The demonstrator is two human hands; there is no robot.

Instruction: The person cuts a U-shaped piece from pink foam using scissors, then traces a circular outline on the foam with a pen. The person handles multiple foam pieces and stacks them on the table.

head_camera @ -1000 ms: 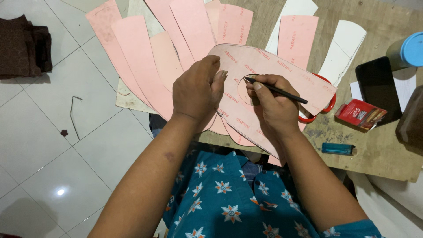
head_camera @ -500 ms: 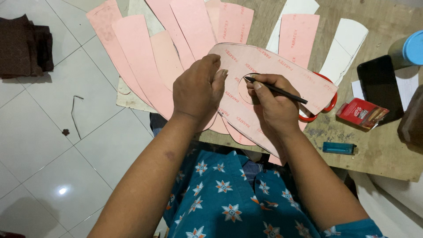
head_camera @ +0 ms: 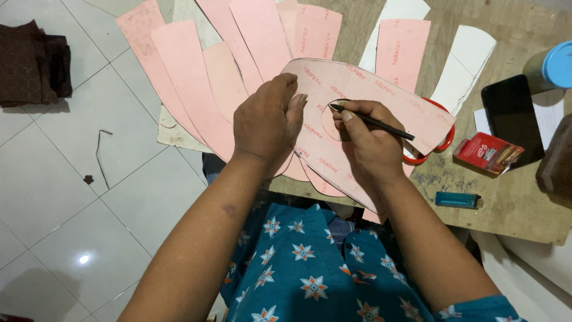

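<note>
Standing next to the bench rn, here's what I'm seeing. The left hand (head_camera: 266, 122) is pressed flat-ish on top of a big pink board sheet with a round hole cut through it (head_camera: 357, 95), fingers curled loosely over the edge of the hole, not gripping anything, just pinning the sheet down w/ the palm. The right hand (head_camera: 370, 143) has its fingers pinched closed around a thin black pencil (head_camera: 372, 121), tip resting right at the rim of the hole, shaft angled off to the right.

The sheet lies on top of a fan of other pink cut-out pieces (head_camera: 190, 83) and a few white curved pieces (head_camera: 462, 62), all spread over a worn wooden table (head_camera: 512, 209), sheet's near edge hanging a bit past the table edge toward the person.

Imo the step in hand is tracing around that hole outline, looks partway round tbh. Next bit prob needs the holding hand to keep firm pressure so the sheet doesn't slide, and the pencil wrist to swing round w/o lifting.

Other stuff: red-handled scissors (head_camera: 438, 146) poking out from under the sheet, small red box (head_camera: 487, 152), blue lighter (head_camera: 457, 200), black phone (head_camera: 511, 116), blue-lidded container (head_camera: 557, 65) at the far right. Dark brown folded cloth (head_camera: 33, 62) sits on the white tile floor (head_camera: 59, 179).
</note>
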